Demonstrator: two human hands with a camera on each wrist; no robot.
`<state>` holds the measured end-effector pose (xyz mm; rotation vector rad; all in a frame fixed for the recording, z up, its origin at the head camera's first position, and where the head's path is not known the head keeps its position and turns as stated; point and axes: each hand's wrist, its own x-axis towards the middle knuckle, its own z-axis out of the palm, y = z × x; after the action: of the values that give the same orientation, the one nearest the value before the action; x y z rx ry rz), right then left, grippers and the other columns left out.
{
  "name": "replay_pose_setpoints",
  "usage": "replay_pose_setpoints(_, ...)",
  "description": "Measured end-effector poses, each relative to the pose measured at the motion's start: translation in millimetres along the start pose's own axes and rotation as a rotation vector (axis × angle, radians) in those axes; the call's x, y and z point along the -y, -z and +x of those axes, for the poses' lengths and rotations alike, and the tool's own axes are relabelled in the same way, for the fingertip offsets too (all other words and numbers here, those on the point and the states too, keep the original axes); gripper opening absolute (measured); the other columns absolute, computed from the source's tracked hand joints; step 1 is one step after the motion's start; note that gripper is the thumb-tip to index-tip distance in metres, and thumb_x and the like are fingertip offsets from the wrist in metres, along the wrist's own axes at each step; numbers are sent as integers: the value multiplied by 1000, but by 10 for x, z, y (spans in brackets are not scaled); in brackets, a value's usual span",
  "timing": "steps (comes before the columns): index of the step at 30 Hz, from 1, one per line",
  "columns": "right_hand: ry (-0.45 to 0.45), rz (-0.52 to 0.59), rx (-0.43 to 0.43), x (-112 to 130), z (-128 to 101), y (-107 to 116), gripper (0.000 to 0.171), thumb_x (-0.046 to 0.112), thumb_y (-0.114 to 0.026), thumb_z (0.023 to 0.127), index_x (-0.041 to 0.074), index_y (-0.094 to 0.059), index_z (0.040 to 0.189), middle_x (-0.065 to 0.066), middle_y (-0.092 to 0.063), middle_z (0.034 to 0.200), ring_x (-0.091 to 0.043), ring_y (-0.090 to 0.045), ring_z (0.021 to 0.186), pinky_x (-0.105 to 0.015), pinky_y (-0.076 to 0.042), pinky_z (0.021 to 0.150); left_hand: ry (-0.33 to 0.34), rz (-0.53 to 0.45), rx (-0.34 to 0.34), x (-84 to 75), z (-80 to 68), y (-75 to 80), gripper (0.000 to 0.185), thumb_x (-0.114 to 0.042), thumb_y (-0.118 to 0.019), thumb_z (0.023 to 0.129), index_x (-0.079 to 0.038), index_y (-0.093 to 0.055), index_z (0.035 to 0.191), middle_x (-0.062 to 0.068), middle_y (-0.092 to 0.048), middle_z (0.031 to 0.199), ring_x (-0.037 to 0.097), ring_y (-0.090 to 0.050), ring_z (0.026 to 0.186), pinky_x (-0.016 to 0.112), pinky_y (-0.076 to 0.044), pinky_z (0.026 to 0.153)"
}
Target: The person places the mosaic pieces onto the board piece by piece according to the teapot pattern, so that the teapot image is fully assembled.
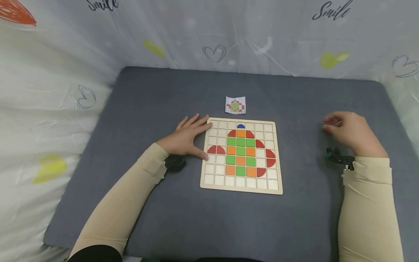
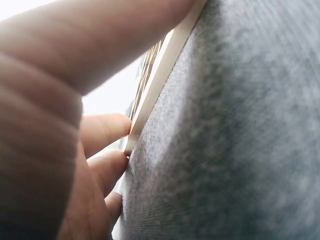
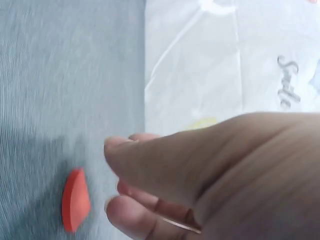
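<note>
1. Head view: the left hand (image 1: 188, 136) lies flat with straight fingers against the left edge of the wooden puzzle board (image 1: 241, 187), holding nothing. The right hand (image 1: 350, 131) hovers well to the right of the board with its fingers loosely curled; whether it has hold of anything cannot be told from here. A reference card (image 1: 235, 105) lies beyond the board. Risk: if the bracing hand pushes sideways, the board could slide on the grey mat (image 1: 163, 203) and jolt the seated tiles.

2. Left wrist view: the fingertips (image 2: 107, 131) touch the board's rim (image 2: 165, 70) where it meets the mat, the thumb lying over the frame. Nothing is gripped, only pressed. Risk: a downward press on that edge might tip the far side up.

3. Right wrist view: a red curved tile (image 3: 75, 200) lies on the mat just ahead of the fingers (image 3: 125, 145), apart from them; the hand is released, grasping nothing. Risk: the piece looks thin and lies flat, so a pinch could skid it away or catch only one edge and drop it short of the board.
</note>
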<state>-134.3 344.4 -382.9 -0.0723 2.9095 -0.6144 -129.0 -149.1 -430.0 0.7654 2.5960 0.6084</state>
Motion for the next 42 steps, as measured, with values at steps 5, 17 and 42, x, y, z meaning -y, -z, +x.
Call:
replay_pose_setpoints(5,-44,-11,13,-163,-13,13,45,34,-59,97,-2,-58,124,-33,-56,119,-47,-54,104,-60,-44,77,-9,8,-1,8,8,-10,120,-77,-73,63,-28,-19,158,-10,0,164,18,12,150,47,12,118)
replay_pose_setpoints(17,26,-49,-33,-211,122,-121,34,28,-69,91,-4,-68,102,-20,-70,88,-32,-62,79,-43,-44,68,9,1,-2,-9,-14,13,119,-75,-74,64,-28,-18,158,-10,1,164,18,13,150,46,13,118)
replay_pose_setpoints(42,204,-33,-98,486,119,-434,24,13,-54,96,-3,-71,100,-15,-68,83,-24,-58,69,-37,-45,59,13,13,3,-6,5,-4,121,-79,-72,62,-29,-18,158,-10,1,164,18,12,150,46,13,118)
